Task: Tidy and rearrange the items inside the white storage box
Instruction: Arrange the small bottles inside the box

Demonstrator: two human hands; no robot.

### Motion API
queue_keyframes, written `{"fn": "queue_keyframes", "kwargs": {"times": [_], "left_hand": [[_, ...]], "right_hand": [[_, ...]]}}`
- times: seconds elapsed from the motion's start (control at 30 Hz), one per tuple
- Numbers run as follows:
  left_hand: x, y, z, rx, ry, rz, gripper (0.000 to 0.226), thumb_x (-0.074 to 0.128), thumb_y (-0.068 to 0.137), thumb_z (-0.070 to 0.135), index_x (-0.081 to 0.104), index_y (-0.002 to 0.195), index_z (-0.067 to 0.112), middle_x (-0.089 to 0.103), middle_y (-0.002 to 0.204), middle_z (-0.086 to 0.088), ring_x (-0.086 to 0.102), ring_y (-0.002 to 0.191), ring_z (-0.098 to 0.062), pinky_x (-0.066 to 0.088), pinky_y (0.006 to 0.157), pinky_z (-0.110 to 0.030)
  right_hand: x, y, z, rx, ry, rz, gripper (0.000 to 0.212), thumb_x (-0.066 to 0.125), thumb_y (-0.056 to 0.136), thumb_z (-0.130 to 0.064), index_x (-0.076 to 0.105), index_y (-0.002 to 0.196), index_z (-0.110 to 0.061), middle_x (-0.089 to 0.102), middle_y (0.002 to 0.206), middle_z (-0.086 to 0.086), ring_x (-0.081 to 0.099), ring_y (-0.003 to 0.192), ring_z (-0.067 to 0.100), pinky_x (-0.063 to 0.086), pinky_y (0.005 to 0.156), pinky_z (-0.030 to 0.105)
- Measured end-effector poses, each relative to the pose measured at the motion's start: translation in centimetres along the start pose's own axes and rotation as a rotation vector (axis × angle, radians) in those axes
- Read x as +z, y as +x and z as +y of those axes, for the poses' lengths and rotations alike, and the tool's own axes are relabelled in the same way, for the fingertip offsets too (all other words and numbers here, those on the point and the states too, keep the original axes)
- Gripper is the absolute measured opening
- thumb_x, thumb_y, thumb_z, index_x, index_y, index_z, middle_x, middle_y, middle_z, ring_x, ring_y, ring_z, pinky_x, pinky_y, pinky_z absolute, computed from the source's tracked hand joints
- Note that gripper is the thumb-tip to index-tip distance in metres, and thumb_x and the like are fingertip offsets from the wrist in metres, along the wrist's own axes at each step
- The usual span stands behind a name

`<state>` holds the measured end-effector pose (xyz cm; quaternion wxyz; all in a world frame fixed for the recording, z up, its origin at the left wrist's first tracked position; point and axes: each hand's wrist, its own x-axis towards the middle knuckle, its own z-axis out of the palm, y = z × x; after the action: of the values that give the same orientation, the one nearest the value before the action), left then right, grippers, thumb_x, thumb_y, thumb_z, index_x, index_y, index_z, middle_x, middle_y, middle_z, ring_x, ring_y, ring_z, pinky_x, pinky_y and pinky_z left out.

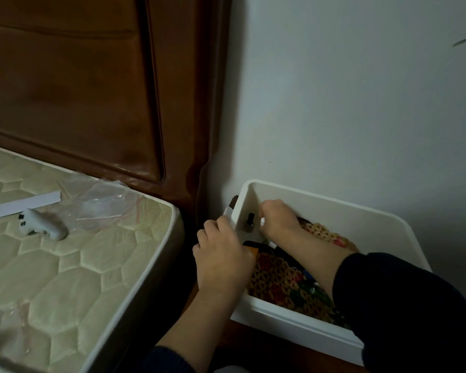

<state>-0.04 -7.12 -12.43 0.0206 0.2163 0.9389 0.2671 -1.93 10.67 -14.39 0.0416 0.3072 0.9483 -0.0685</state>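
Hands work at the white box's (334, 208) near-left corner, beside the bed: the left hand (221, 254) grips the left wall while the right hand (277, 219) pinches something small and white inside, so steadying the box should help placement.

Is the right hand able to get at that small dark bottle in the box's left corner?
Probably yes. The right hand is already inside the white storage box, right beside the small dark bottle, with nothing between them.
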Motion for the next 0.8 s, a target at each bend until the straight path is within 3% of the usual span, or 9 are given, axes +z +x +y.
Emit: {"fn": "queue_keyframes", "kwargs": {"times": [0.47,0.8], "left_hand": [[0.2,0.1,-0.1,-0.013,-0.025,0.011,0.055,0.058,0.092,0.034,0.04,0.142,0.022,0.048,0.132,-0.001,0.049,0.121,-0.019,0.051,0.099,-0.038],[-0.1,-0.1,0.1,-0.038,-0.049,-0.004,0.056,0.057,0.09,0.028,0.041,0.142,0.021,0.049,0.132,-0.001,0.048,0.123,-0.021,0.047,0.101,-0.039]], "right_hand": [[1.8,3.0,-0.6,-0.013,-0.169,-0.004,0.023,0.063,0.095,-0.001,0.071,0.117,-0.005,0.07,0.115,0.016,0.07,0.106,0.033,0.059,0.088,0.04],[0.1,2.8,0.6,-0.064,-0.163,0.012,0.023,0.066,0.098,-0.009,0.067,0.12,-0.005,0.068,0.118,0.016,0.068,0.107,0.033,0.056,0.089,0.037]]}}
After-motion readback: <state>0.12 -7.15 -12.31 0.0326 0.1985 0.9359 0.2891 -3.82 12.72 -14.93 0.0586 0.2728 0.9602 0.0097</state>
